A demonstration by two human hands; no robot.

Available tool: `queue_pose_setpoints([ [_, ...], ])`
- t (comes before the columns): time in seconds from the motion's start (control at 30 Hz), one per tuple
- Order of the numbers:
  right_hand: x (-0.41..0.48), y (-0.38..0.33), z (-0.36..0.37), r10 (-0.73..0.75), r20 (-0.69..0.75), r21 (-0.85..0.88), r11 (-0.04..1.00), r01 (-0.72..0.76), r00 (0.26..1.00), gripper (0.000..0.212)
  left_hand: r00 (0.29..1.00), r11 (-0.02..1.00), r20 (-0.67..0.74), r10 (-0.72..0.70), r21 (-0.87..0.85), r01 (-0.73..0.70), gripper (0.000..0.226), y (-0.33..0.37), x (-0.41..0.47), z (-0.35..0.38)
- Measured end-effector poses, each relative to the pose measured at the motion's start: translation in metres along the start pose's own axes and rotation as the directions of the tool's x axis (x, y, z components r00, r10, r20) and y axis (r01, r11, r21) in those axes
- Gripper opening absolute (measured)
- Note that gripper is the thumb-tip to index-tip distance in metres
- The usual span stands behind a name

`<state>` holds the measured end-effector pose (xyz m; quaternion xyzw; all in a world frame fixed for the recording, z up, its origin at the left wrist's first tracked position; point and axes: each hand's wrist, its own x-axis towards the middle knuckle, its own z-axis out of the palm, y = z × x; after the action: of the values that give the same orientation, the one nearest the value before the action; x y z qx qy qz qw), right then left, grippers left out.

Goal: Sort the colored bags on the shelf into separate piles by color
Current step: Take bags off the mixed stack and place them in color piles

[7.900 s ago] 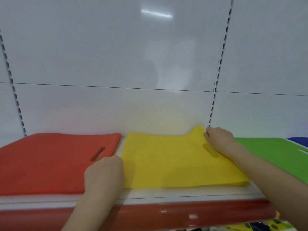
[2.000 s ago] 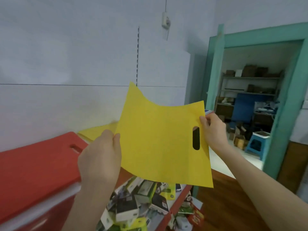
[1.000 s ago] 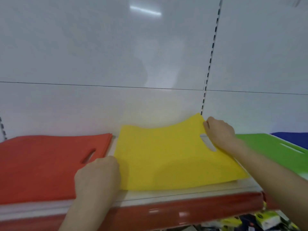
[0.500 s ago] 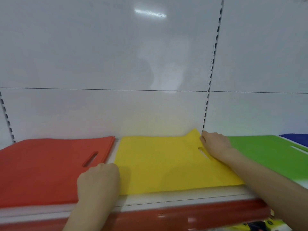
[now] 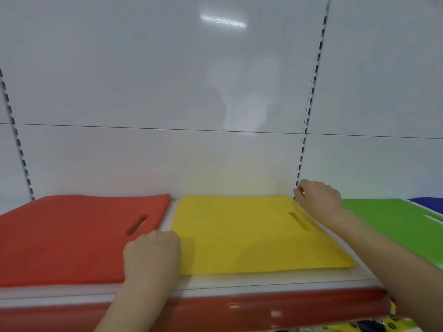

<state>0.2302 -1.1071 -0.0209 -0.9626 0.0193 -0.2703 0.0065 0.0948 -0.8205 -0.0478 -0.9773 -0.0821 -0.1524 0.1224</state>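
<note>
yellow bag [image 5: 239,236] flat on shelf [image 5: 263,282] | red pile [image 5: 60,236] left of it, green pile [image 5: 388,219] right | left hand [image 5: 152,255] at near-left edge, right hand [image 5: 320,200] at far-right corner | fingers [image 5: 300,190] curled, grip cannot be told

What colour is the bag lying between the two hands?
Yellow. The bag shows best in the head view.

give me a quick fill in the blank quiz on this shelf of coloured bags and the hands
1. The yellow flat fabric bag lies between the red flat fabric bags and the ____ ones.
2. The left hand is at the yellow bag's near ____ corner.
3. The right hand is at its far ____ corner.
4. At the picture's right edge shows a corner of a ____ bag.
Missing words: green, left, right, blue.
</note>
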Motion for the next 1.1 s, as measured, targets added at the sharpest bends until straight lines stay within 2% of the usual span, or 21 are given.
queue_pose_setpoints([
  [0.07,-0.002,-0.008,-0.013,-0.014,-0.047,0.125,0.992,0.020,0.999,0.029,0.995,0.995,-0.080,-0.052,-0.086,0.045,0.028,-0.002,-0.002,-0.008],
  [0.13,-0.008,-0.023,-0.028,-0.049,-0.093,0.235,0.970,0.070,0.994,0.028,0.959,0.977,-0.278,-0.046,-0.211,-0.015,0.015,-0.006,-0.003,-0.007],
  [0.2,-0.017,-0.045,-0.041,-0.098,-0.142,0.330,0.934,0.140,0.985,0.028,0.892,0.959,-0.451,-0.026,-0.264,-0.106,0.029,-0.013,-0.007,-0.002],
  [0.33,-0.033,-0.103,-0.060,-0.220,-0.202,0.469,0.834,0.291,0.955,0.026,0.831,0.940,-0.556,-0.001,-0.285,-0.190,0.037,-0.037,-0.025,-0.004],
  [0.53,-0.050,-0.222,-0.074,-0.379,-0.247,0.555,0.699,0.451,0.892,0.025,0.807,0.956,-0.588,-0.053,-0.264,-0.129,0.035,-0.119,-0.057,0.006],
  [0.7,-0.078,-0.351,-0.086,-0.504,-0.278,0.593,0.579,0.559,0.817,0.026,0.832,0.982,-0.538,-0.136,-0.184,0.041,0.037,-0.224,-0.099,0.021],
  [0.87,-0.122,-0.489,-0.107,-0.586,-0.307,0.643,0.453,0.618,0.750,0.024,0.842,0.981,-0.504,-0.193,-0.112,0.158,0.039,-0.349,-0.142,0.038],
  [1.1,-0.169,-0.633,-0.129,-0.655,-0.334,0.645,0.365,0.671,0.678,0.029,0.828,0.970,-0.505,-0.243,-0.111,0.216,0.037,-0.479,-0.185,0.059],
])
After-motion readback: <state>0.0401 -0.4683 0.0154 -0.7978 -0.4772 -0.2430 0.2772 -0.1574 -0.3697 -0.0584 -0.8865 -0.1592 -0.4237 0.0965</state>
